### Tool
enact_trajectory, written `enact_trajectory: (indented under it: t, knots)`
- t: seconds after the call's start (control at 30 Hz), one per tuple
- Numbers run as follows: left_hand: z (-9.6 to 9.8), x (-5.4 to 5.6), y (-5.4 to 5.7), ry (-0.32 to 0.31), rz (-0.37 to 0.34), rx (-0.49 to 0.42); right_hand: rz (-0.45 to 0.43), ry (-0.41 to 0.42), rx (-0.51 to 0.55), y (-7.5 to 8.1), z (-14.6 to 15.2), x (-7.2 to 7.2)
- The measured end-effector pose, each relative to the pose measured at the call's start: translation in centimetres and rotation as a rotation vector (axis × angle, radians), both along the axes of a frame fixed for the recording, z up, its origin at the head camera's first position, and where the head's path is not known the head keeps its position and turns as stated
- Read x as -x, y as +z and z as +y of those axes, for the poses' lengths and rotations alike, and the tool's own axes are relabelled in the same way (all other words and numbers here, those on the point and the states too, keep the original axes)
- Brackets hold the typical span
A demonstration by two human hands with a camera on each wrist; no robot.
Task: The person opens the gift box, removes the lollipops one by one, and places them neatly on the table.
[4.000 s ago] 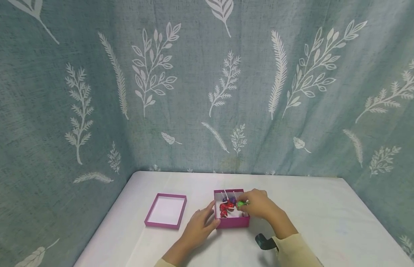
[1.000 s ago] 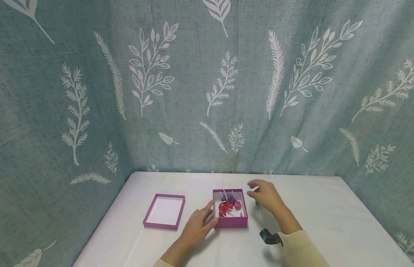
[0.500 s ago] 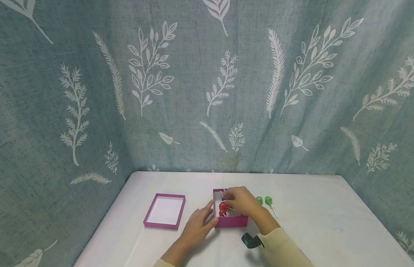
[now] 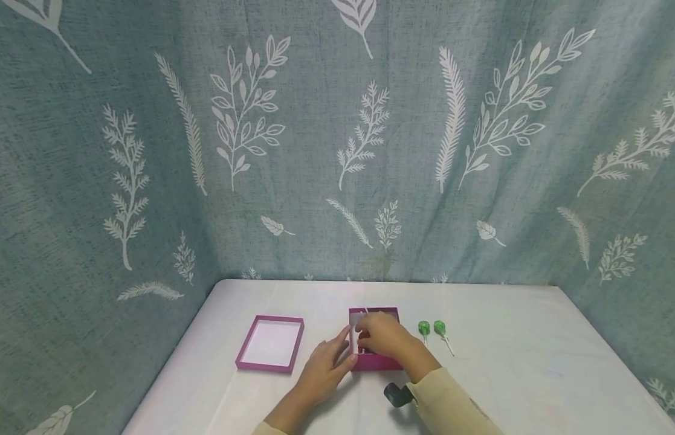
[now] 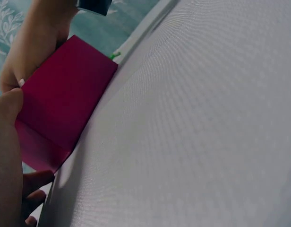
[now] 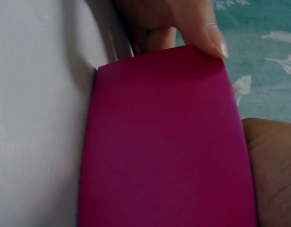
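A magenta box [image 4: 376, 362] with a pale inside stands uncovered on the table. My left hand [image 4: 322, 370] holds its left side, thumb at the near corner and fingers along the side wall; the left wrist view shows this grip on the box [image 5: 65, 90] too. My right hand [image 4: 388, 336] reaches down into the box, fingers bent over the lollipops. Whether it pinches one is hidden. A bit of red lollipop [image 4: 362, 347] shows under those fingers. Right of the box lie two green lollipops [image 4: 424, 328], sticks toward me.
The shallow magenta lid [image 4: 263, 367] lies inside-up on the white table [image 4: 511, 362], left of the box. A dark wrist camera [image 4: 397, 395] sits under the right forearm. Behind the table hangs a teal curtain [image 4: 315, 151] with white leaves.
My right hand lifted a green lollipop from the box, let it go on the table to the right, and came back into the box, farther left. My left hand stayed on the box.
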State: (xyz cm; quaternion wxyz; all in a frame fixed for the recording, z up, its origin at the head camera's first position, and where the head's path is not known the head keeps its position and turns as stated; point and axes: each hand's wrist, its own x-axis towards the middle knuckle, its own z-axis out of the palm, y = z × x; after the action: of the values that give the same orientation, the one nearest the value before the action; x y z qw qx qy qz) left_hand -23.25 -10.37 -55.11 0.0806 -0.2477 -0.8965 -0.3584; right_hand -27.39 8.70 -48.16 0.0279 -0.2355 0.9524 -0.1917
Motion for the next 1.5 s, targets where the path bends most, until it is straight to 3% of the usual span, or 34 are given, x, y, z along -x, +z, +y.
enact_trajectory:
  t: [0.2,0.7,1.17,1.5]
  knots:
    - [0.1,-0.1,0.1,-0.002,-0.013,0.002,-0.002,-0.051,-0.021,0.2,-0.5,0.0]
    - [0.3,0.0,0.5,-0.006,-0.021,0.010,-0.071,-0.133,0.077,-0.2,-1.0,0.0]
    - [0.4,-0.2,0.1,0.007,-0.020,0.008,-0.172,-0.123,0.327,0.5,0.1,-0.6]
    - [0.3,-0.1,0.1,-0.001,0.005,-0.003,-0.195,-0.113,0.316,1.0,1.5,-0.5]
